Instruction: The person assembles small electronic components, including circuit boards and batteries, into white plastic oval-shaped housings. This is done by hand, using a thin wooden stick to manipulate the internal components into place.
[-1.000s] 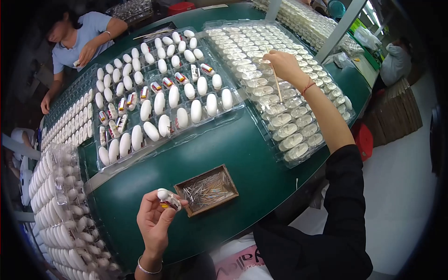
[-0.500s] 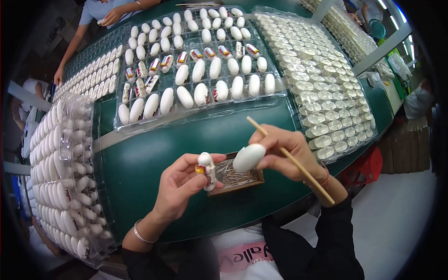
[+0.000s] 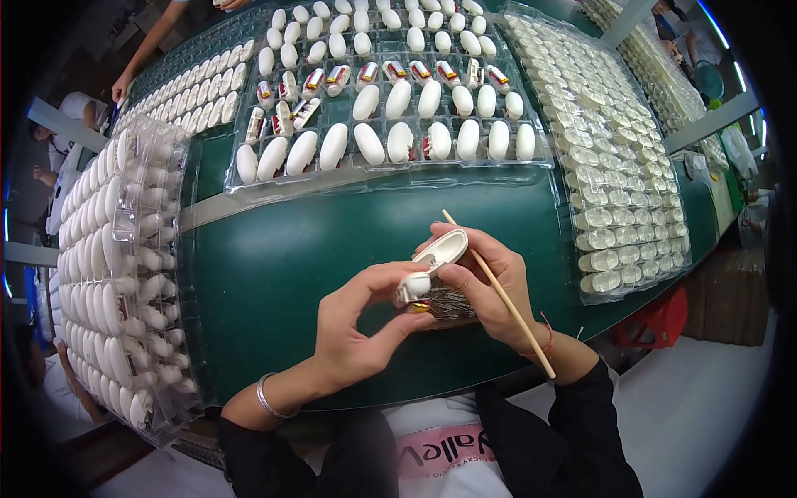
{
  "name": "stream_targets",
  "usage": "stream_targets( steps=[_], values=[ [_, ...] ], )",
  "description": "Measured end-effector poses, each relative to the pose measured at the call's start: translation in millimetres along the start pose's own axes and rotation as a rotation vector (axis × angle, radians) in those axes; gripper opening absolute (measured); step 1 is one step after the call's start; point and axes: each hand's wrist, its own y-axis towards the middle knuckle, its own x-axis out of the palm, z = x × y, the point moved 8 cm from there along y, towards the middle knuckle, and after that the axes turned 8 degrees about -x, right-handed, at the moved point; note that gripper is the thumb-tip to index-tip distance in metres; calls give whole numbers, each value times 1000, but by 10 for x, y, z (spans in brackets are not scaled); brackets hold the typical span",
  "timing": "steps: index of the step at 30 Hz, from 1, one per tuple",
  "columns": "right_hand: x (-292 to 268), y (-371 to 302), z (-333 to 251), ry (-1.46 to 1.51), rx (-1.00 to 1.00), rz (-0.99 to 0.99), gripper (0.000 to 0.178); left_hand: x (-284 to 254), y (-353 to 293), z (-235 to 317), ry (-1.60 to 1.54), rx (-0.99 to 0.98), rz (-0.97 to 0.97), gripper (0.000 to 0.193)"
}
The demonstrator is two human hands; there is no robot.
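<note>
Between thumb and fingers, my left hand (image 3: pixel 353 332) pinches a small white assembly (image 3: pixel 415 287) with a rounded knob and a red-and-yellow piece, partly hidden by the fingers. My right hand (image 3: pixel 498 282) grips a white oval shell (image 3: pixel 451 247) with its hollow side showing. The same hand also holds a thin wooden stick (image 3: pixel 513 314), which slants across the palm toward the wrist. Shell and assembly are close together, and my left fingertips reach the shell's lower edge. Below them lie many thin metal pins (image 3: pixel 451 305) in a small box, mostly covered by my hands.
Beyond my hands, a clear plastic tray (image 3: pixel 374 177) carries rows of white ovals and some open units. Stacked trays of white ovals (image 3: pixel 104 274) stand left; stacked trays of pale shells (image 3: pixel 623 191) stand right. A co-worker's arm (image 3: pixel 154 46) reaches in far left. A red stool (image 3: pixel 668 319) is at right.
My hands have come together. The left moved right with the assembly; the right turned the shell so its hollow side shows. The view has shifted too.
</note>
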Motion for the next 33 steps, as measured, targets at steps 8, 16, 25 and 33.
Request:
stream_targets(
  steps=[8, 16, 25, 33],
  values=[
    [119, 7, -347, -657, -467, -251, 49, 97, -81, -387, -840, -550, -179, 38],
    [15, -32, -116, -229, -67, -192, 41, 120, -109, -457, -998, -598, -191, 40],
    [20, -40, -116, -173, 8, -259, 41, 120, -151, -533, -882, -634, -171, 41],
    [119, -3, -214, -414, -192, -381, 44, 110, -167, -502, -803, -645, -162, 44]
  ],
)
